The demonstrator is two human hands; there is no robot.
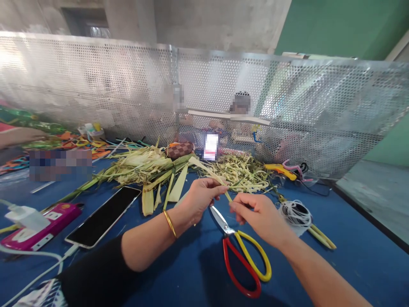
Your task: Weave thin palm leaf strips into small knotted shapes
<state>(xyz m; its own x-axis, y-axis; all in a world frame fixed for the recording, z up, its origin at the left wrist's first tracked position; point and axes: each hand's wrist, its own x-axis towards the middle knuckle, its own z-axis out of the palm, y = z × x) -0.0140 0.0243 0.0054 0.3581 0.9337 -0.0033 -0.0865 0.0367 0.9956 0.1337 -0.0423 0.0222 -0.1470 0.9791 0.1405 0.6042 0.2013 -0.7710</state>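
Observation:
A pale strip of dried leaf [207, 169] runs through the fingers of both my hands, above the blue table. My left hand [204, 194], with a gold bangle at the wrist, pinches it near the middle. Lower down, my right hand [252, 209] is closed on its narrow end. Just below my hands lie scissors [227, 230] with one red and one yellow handle, their blade tips partly hidden by my left hand. Behind my hands are a heap of long husk-like leaves [140, 164] and a pile of curled, plaited-looking strips [244, 170].
A phone [105, 217] on a cable and a magenta power strip [41, 226] lie left. White cord [295, 215] and a yellow tool [280, 171] sit right. A perforated metal screen [128, 85] stands behind, a lit screen [211, 146] before it. Another person's arm [22, 137] reaches in.

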